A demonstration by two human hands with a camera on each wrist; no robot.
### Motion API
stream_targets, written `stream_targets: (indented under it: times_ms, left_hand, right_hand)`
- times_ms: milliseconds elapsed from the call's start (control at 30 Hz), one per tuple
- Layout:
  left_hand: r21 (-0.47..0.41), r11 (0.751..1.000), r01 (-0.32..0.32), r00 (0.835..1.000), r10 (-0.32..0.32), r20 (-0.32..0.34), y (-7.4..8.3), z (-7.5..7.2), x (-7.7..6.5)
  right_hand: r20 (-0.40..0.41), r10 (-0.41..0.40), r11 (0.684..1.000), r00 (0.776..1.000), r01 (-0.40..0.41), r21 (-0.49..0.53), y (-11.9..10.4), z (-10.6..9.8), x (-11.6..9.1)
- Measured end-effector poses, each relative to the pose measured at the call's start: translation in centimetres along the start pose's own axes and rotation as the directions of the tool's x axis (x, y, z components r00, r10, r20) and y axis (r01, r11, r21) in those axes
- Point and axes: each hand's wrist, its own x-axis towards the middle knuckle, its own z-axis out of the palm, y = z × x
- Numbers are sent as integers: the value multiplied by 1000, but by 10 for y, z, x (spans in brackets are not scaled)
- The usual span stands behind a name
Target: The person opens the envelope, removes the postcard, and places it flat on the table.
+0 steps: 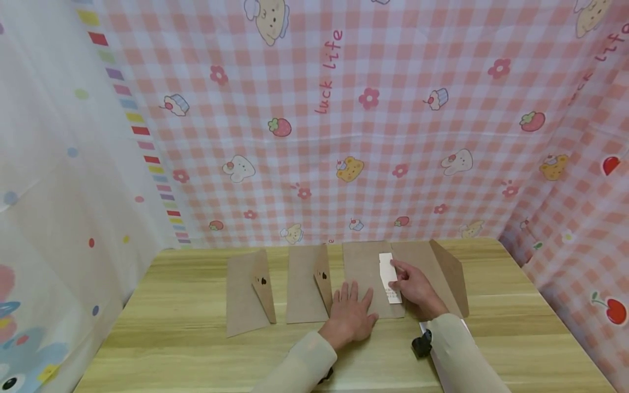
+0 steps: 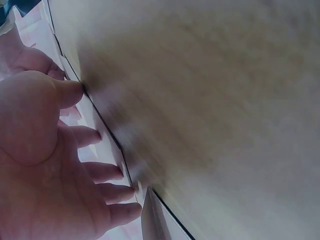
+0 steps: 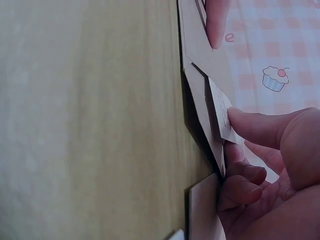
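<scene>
A brown cardboard panel [image 1: 361, 267] lies on the wooden table in front of me. My left hand [image 1: 350, 315] rests palm down with its fingers spread over the panel's near left corner. Beside it, my right hand [image 1: 415, 286] pinches a white strip [image 1: 386, 270] with small print near one end, at the panel's right side. In the right wrist view the thumb presses the printed face of the white strip [image 3: 220, 107], and the other fingers are behind it. The left wrist view shows the left palm [image 2: 55, 165] with straight fingers against the panel's edge.
Two brown panels [image 1: 241, 300] [image 1: 301, 284] with angled stand legs lie to the left. Another brown panel [image 1: 413, 256] with a raised flap [image 1: 449, 273] lies at right, partly behind the right hand. A white flat piece [image 1: 444, 374] shows under the right sleeve. Patterned curtains [image 1: 304, 147] surround the table.
</scene>
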Motion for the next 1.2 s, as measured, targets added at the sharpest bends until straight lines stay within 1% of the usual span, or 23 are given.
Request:
stream_targets:
  times_ms: [267, 500, 733, 1200]
  left_hand:
    - [33, 999, 0, 1000, 0, -2, 0, 3, 3]
    - [46, 999, -1, 1000, 1, -2, 1, 2, 2]
    - [51, 999, 0, 1000, 0, 6, 1, 3, 3]
    - [65, 998, -1, 1000, 0, 12, 1, 2, 2]
  right_hand:
    - [11, 27, 1000, 1000, -27, 5, -2, 0, -1]
    - [9, 26, 1000, 1000, -26, 7, -4, -1, -2]
    - [8, -18, 1000, 1000, 18, -3, -1, -1, -2]
    - [-30, -60, 998, 998, 60, 1, -1, -2, -5]
